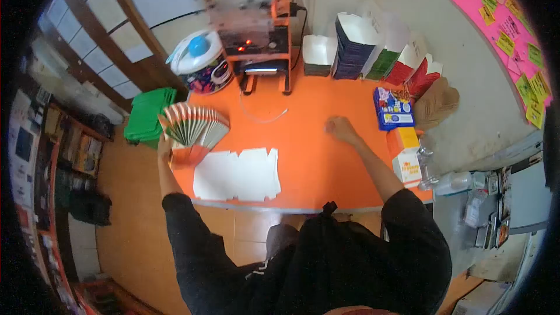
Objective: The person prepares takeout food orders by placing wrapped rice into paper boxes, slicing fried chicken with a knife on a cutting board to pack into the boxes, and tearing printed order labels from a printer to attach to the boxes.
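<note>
At the left edge of the orange table (315, 157), my left hand (165, 147) is closed on a fanned stack of folded cartons (195, 128), printed green and orange-red with pale edges. Flat white card blanks (238, 175) with notched edges lie on the table just right of that stack. My right hand (343, 129) rests over the right-middle of the table, its fingers curled in; whether it holds anything small is hidden.
Behind stand a patterned tub (204, 73) with a blue ball-shaped top, a machine (256, 41) with red lights, and stacked paper trays (356, 44). A blue box (394, 108) and yellow-white boxes (406, 166) line the right side. A green bin (149, 114) is at left.
</note>
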Demonstrator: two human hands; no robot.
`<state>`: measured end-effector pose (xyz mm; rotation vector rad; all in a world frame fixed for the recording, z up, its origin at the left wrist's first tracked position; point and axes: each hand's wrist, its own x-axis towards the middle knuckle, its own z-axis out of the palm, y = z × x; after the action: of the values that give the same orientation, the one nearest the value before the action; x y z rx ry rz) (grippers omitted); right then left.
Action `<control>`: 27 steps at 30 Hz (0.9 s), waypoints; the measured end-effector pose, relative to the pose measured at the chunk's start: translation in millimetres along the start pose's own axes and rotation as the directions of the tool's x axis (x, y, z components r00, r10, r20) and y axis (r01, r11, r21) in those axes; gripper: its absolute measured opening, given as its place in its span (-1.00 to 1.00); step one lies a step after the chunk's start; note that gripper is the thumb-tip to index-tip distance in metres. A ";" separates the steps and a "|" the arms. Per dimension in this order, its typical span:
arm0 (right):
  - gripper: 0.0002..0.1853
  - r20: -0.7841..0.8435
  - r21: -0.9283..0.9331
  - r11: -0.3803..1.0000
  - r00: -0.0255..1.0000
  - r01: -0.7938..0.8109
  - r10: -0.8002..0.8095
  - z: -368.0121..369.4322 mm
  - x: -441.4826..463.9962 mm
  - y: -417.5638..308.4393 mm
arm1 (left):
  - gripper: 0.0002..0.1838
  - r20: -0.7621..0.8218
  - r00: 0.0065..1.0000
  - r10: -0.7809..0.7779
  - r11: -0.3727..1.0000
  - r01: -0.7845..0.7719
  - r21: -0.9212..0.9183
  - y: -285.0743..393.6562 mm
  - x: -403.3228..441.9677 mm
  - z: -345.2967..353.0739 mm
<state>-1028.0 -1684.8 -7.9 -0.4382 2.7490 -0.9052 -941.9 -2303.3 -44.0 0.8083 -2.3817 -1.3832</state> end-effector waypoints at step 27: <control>-0.58 -0.280 -0.066 0.991 0.956 -0.112 0.090 -215.9 270.9 53.2 | -0.63 0.361 0.405 0.840 0.535 -0.729 -0.427 430.7 -107.6 312.2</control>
<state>-1354.9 -1620.1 100.7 -0.1927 3.0370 -0.8921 -1149.5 -1851.3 172.9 -0.8669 -2.3237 -1.4253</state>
